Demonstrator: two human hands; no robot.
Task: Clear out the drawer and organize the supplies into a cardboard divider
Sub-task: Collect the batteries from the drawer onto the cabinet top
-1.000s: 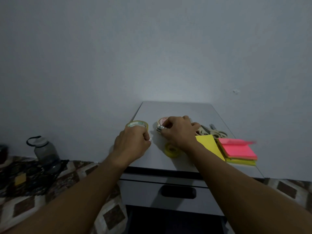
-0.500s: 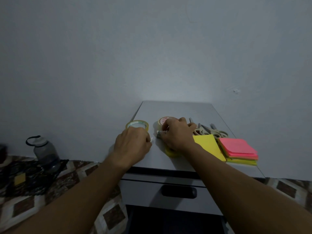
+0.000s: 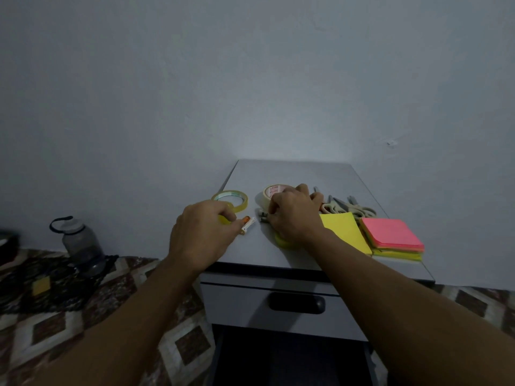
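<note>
Left hand (image 3: 203,235): at the worktop's (image 3: 292,174) 8 o'clock edge; grip curled, apparently pinching the orange-and-white cylinder (image 3: 248,223) at its fingertips.
Right hand (image 3: 295,215): mid-worktop; grip closed round a silvery item (image 3: 262,218), only its end showing at the fist's 9 o'clock.
Tape: clear roll (image 3: 229,200) at 12 o'clock of the left hand; masking roll (image 3: 271,192) touching the right knuckles at 11 o'clock; small yellow roll (image 3: 282,242) under the right wrist.
Notes: yellow pad (image 3: 344,232) and pink stack (image 3: 391,235) at 3 o'clock of the right hand; scissors (image 3: 345,207) behind them.
Top drawer (image 3: 250,302): closed, under the worktop.
Lower drawer (image 3: 292,358): pulled out, dark inside.
</note>
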